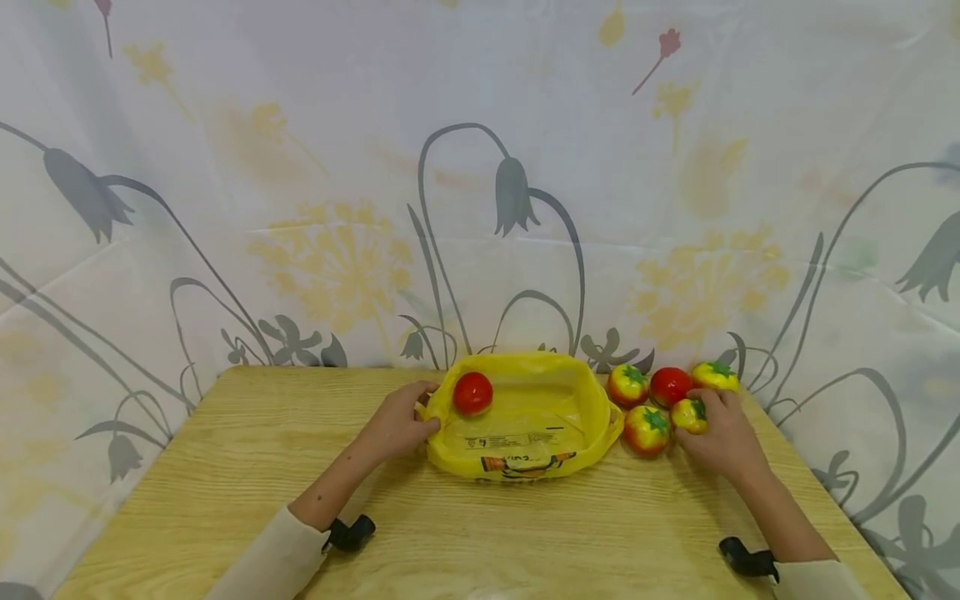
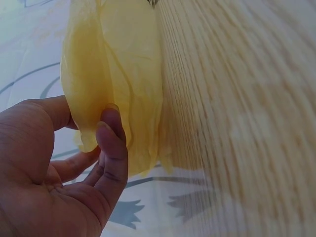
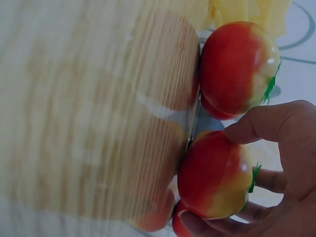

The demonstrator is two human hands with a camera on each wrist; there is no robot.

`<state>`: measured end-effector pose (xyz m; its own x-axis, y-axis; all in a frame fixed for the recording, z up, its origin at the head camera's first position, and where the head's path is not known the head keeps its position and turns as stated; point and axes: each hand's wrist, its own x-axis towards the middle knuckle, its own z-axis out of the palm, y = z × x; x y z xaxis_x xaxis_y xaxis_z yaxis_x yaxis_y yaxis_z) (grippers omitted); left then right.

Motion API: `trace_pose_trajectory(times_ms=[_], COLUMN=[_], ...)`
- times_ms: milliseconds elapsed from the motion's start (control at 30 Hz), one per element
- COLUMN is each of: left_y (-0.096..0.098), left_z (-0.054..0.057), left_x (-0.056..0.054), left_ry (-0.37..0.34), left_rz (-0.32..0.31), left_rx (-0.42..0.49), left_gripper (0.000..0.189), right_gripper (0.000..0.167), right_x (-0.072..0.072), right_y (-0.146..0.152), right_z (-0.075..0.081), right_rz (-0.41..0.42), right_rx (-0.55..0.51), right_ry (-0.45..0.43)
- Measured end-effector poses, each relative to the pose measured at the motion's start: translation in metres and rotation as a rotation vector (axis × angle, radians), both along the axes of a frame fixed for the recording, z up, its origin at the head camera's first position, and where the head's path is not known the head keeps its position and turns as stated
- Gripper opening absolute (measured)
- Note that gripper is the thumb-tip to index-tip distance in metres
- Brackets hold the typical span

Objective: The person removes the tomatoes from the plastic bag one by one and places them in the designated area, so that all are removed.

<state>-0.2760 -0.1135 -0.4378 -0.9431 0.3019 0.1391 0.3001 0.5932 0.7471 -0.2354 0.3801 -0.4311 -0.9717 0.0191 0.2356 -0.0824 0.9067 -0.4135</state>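
Observation:
A yellow plastic bag (image 1: 453, 457) sits on the table with its mouth spread wide, and a red toy tomato (image 1: 473, 394) lies inside at its left. My left hand (image 1: 393, 421) pinches the bag's left edge between thumb and fingers, as the left wrist view shows up close. To the right of the bag, my right hand (image 1: 720, 433) holds a red-and-yellow toy tomato (image 3: 215, 175) with a green leafy top, thumb on one side and fingers on the other. Another toy tomato (image 3: 237, 69) is just beyond the thumb in the right wrist view.
Around the right hand stand more toy tomatoes: a front one (image 1: 647, 432), one behind it (image 1: 627, 385), a red one (image 1: 671, 386) and a yellowish one (image 1: 715, 377). The wooden table (image 1: 487, 533) ends at a flower-patterned cloth (image 1: 480, 283).

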Motion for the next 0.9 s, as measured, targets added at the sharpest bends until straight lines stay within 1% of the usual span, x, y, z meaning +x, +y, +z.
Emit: trace_pose_trajectory(times_ms=[200,467,633,900], left_y=[0.0010,-0.0003,0.0000,-0.0010], left_z=[0.0010,-0.0002,0.0003,-0.0002], left_x=[-0.0010,-0.0007,-0.0005,0.0000], left_ry=[0.000,-0.013,-0.013,-0.016], left_rz=[-0.003,0.003,-0.003,-0.002], left_rx=[0.007,0.010,0.009,0.008], left_gripper=[0.054,0.054,0.054,0.055], right_gripper=[0.061,0.064,0.063,0.061], right_x=[-0.0007,0.0012,0.0011,0.0003], right_y=[0.0018,0.0009,0.0012,0.0006], right_z=[0.0035,0.0044,0.0032,0.0018], right_rz=[-0.006,-0.011,-0.017,-0.011], right_rx=[0.027,0.019,0.019,0.019], right_ry=[-0.019,-0.062,-0.065,-0.045])
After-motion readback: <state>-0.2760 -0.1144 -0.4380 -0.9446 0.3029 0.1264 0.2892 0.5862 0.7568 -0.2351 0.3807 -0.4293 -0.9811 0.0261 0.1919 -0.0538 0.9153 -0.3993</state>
